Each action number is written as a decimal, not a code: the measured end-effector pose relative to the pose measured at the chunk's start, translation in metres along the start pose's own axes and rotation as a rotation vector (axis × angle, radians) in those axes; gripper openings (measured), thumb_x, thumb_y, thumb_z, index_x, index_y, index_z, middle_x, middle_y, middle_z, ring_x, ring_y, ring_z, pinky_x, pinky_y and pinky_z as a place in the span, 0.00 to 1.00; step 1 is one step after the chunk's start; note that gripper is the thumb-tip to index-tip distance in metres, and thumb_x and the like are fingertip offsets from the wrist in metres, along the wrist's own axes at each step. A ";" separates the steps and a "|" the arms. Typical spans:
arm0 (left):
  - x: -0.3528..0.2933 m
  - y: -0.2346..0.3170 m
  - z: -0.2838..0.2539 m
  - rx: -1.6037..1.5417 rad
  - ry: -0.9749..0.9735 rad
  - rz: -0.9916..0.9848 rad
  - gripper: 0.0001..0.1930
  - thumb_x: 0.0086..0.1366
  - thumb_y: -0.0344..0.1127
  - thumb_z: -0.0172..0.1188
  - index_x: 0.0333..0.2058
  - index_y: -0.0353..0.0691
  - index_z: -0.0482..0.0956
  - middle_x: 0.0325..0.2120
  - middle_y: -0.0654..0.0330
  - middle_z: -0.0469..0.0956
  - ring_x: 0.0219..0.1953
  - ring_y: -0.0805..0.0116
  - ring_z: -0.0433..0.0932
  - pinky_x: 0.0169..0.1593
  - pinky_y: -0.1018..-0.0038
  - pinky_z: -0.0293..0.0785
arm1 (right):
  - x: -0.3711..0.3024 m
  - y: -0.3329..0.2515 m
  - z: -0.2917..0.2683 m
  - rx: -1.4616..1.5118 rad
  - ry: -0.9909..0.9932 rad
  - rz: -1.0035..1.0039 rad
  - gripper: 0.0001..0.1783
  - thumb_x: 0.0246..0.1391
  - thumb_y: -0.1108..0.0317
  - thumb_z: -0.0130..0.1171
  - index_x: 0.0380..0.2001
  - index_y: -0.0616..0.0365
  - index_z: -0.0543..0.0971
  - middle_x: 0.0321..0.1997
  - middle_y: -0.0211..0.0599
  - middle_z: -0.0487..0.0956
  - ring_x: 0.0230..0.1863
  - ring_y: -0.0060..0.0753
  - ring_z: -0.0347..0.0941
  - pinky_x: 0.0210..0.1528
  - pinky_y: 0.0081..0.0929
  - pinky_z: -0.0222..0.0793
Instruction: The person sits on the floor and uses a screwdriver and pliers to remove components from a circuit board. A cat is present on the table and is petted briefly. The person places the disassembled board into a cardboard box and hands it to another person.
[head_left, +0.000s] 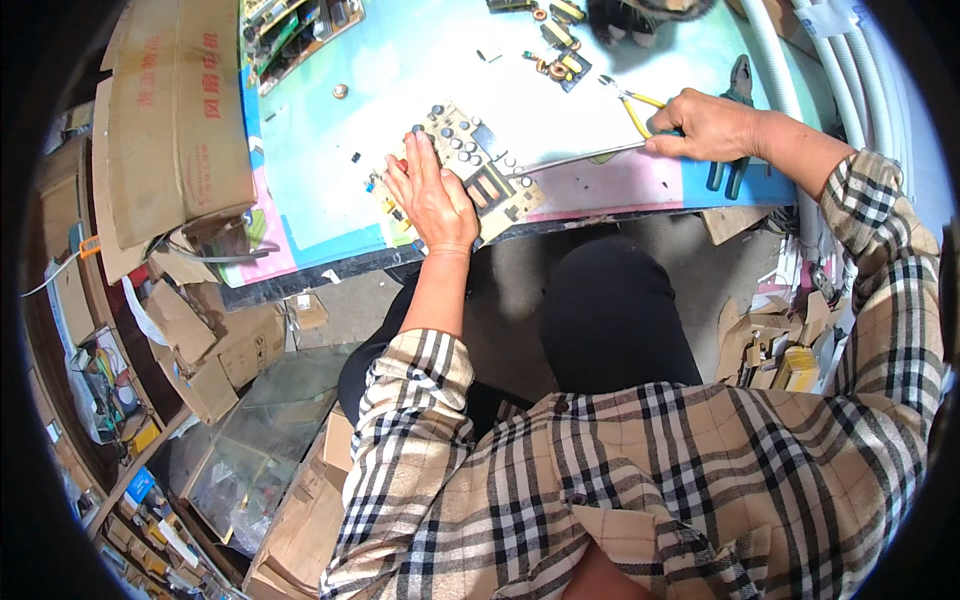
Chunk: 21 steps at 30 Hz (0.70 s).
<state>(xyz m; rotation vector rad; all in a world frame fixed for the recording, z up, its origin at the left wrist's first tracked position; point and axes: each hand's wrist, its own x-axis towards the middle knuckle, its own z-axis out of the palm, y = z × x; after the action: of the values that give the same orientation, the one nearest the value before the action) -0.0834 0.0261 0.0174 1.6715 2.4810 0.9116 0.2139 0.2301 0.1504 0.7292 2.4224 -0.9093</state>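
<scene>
A tan circuit board (pixel 515 205) with several capacitors and a transformer lies near the table's front edge. My left hand (pixel 432 195) rests flat on its left part, fingers stretched out and holding nothing. In my right hand (pixel 705 125), closed at the right, is a screwdriver (pixel 590 157) with a long thin metal shaft. The shaft points left toward the board's right side; whether its tip touches the board I cannot tell. My fingers mostly hide the handle. Yellow-handled cutters (pixel 633 108) lie right beside that hand, and dark green pliers (pixel 738 100) lie partly behind it.
Loose coils and parts (pixel 560 65) lie at the back, near a black-and-white cat (pixel 625 22). More circuit boards (pixel 290 40) are stacked at the far left. A cardboard box (pixel 180 120) stands at the table's left edge; pale hoses (pixel 850 70) run along the right.
</scene>
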 end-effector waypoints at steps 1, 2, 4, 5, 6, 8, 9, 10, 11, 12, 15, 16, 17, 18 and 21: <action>0.000 0.001 0.001 -0.002 0.002 0.005 0.31 0.64 0.35 0.44 0.68 0.44 0.62 0.69 0.50 0.59 0.71 0.34 0.49 0.72 0.47 0.34 | 0.003 0.003 -0.001 -0.009 0.004 -0.012 0.28 0.64 0.49 0.52 0.27 0.68 0.78 0.21 0.54 0.76 0.24 0.48 0.72 0.35 0.42 0.72; 0.000 0.003 0.002 -0.004 0.004 0.009 0.31 0.63 0.35 0.44 0.68 0.44 0.62 0.69 0.50 0.59 0.71 0.33 0.49 0.72 0.47 0.34 | 0.006 0.008 -0.001 -0.018 0.008 -0.024 0.26 0.63 0.50 0.54 0.28 0.67 0.77 0.20 0.55 0.75 0.24 0.51 0.71 0.34 0.43 0.70; -0.001 0.003 0.000 0.001 0.013 0.017 0.31 0.63 0.34 0.45 0.67 0.42 0.63 0.68 0.49 0.60 0.70 0.32 0.49 0.72 0.46 0.34 | 0.011 0.009 -0.001 -0.088 0.060 -0.066 0.23 0.62 0.52 0.56 0.28 0.65 0.77 0.20 0.55 0.76 0.26 0.59 0.73 0.35 0.45 0.71; -0.001 0.003 -0.001 0.002 0.019 0.021 0.31 0.62 0.33 0.45 0.67 0.41 0.63 0.68 0.48 0.61 0.70 0.31 0.49 0.72 0.45 0.35 | 0.014 0.004 -0.001 -0.134 0.062 -0.050 0.22 0.62 0.52 0.56 0.28 0.64 0.78 0.20 0.55 0.76 0.26 0.58 0.74 0.35 0.45 0.72; 0.000 0.007 0.000 -0.006 0.034 0.033 0.31 0.62 0.32 0.46 0.67 0.40 0.64 0.67 0.48 0.62 0.70 0.30 0.49 0.72 0.44 0.35 | 0.010 -0.002 -0.004 -0.189 0.075 -0.024 0.22 0.61 0.51 0.57 0.28 0.63 0.78 0.20 0.54 0.76 0.27 0.58 0.75 0.35 0.45 0.73; -0.001 0.010 -0.001 0.005 0.031 0.030 0.32 0.62 0.32 0.46 0.67 0.40 0.64 0.67 0.48 0.61 0.70 0.30 0.49 0.72 0.44 0.36 | 0.000 -0.009 -0.004 -0.315 0.104 -0.021 0.21 0.61 0.51 0.57 0.28 0.60 0.79 0.20 0.52 0.78 0.27 0.58 0.77 0.35 0.45 0.75; -0.002 0.011 -0.001 0.009 0.026 0.025 0.32 0.62 0.32 0.46 0.67 0.40 0.64 0.67 0.48 0.61 0.70 0.30 0.49 0.71 0.43 0.36 | -0.003 -0.010 -0.004 -0.342 0.125 -0.028 0.21 0.61 0.51 0.57 0.28 0.60 0.79 0.19 0.51 0.78 0.26 0.58 0.77 0.35 0.45 0.75; -0.002 0.012 -0.001 0.015 0.012 0.019 0.32 0.62 0.34 0.44 0.68 0.42 0.62 0.69 0.50 0.59 0.71 0.32 0.48 0.72 0.46 0.34 | -0.006 -0.013 -0.005 -0.369 0.145 -0.035 0.21 0.61 0.51 0.57 0.29 0.60 0.79 0.19 0.51 0.78 0.26 0.57 0.77 0.35 0.45 0.76; -0.002 0.012 0.000 0.013 0.012 0.021 0.32 0.62 0.34 0.44 0.68 0.42 0.62 0.69 0.50 0.59 0.71 0.32 0.48 0.72 0.46 0.34 | -0.008 -0.016 -0.005 -0.396 0.165 -0.042 0.21 0.61 0.51 0.57 0.29 0.60 0.79 0.19 0.50 0.78 0.26 0.57 0.77 0.35 0.44 0.76; -0.001 0.012 0.000 0.007 0.016 0.024 0.32 0.62 0.34 0.44 0.68 0.42 0.62 0.69 0.50 0.59 0.71 0.32 0.48 0.72 0.46 0.34 | -0.013 -0.024 -0.007 -0.468 0.179 -0.063 0.22 0.62 0.50 0.56 0.28 0.60 0.78 0.18 0.49 0.78 0.25 0.55 0.78 0.34 0.43 0.76; 0.001 0.012 0.002 0.006 0.025 0.032 0.32 0.62 0.34 0.44 0.68 0.42 0.62 0.69 0.50 0.59 0.70 0.32 0.49 0.72 0.45 0.35 | -0.012 -0.034 -0.017 -0.631 0.216 -0.079 0.22 0.63 0.50 0.55 0.28 0.60 0.78 0.17 0.48 0.77 0.24 0.53 0.78 0.34 0.42 0.77; 0.000 0.011 0.004 0.008 0.030 0.036 0.32 0.62 0.34 0.44 0.67 0.41 0.62 0.69 0.50 0.59 0.70 0.31 0.49 0.72 0.45 0.35 | -0.010 -0.037 -0.025 -0.679 0.232 -0.125 0.22 0.64 0.49 0.53 0.29 0.59 0.78 0.17 0.47 0.77 0.24 0.51 0.79 0.33 0.40 0.77; 0.000 0.011 0.005 0.009 0.035 0.041 0.32 0.61 0.33 0.44 0.67 0.41 0.62 0.69 0.50 0.59 0.70 0.31 0.49 0.72 0.45 0.35 | -0.006 -0.040 -0.029 -0.725 0.217 -0.104 0.22 0.63 0.49 0.54 0.30 0.59 0.79 0.17 0.46 0.77 0.24 0.51 0.79 0.31 0.39 0.77; -0.001 0.010 0.005 0.011 0.032 0.038 0.32 0.61 0.33 0.44 0.67 0.41 0.63 0.68 0.50 0.60 0.70 0.31 0.50 0.72 0.45 0.36 | -0.007 -0.046 -0.034 -0.752 0.228 -0.145 0.22 0.63 0.50 0.55 0.30 0.59 0.79 0.17 0.46 0.77 0.23 0.50 0.79 0.31 0.39 0.77; 0.000 0.008 0.008 0.020 0.044 0.035 0.32 0.61 0.34 0.44 0.66 0.41 0.64 0.68 0.50 0.61 0.70 0.30 0.50 0.72 0.45 0.36 | -0.001 -0.073 -0.049 -0.870 0.211 -0.095 0.21 0.62 0.50 0.57 0.30 0.59 0.81 0.17 0.45 0.78 0.23 0.47 0.80 0.30 0.38 0.77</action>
<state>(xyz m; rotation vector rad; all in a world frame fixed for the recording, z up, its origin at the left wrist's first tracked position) -0.0739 0.0314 0.0148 1.7243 2.5049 0.9405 0.1590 0.2170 0.2184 0.3804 2.6827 0.2476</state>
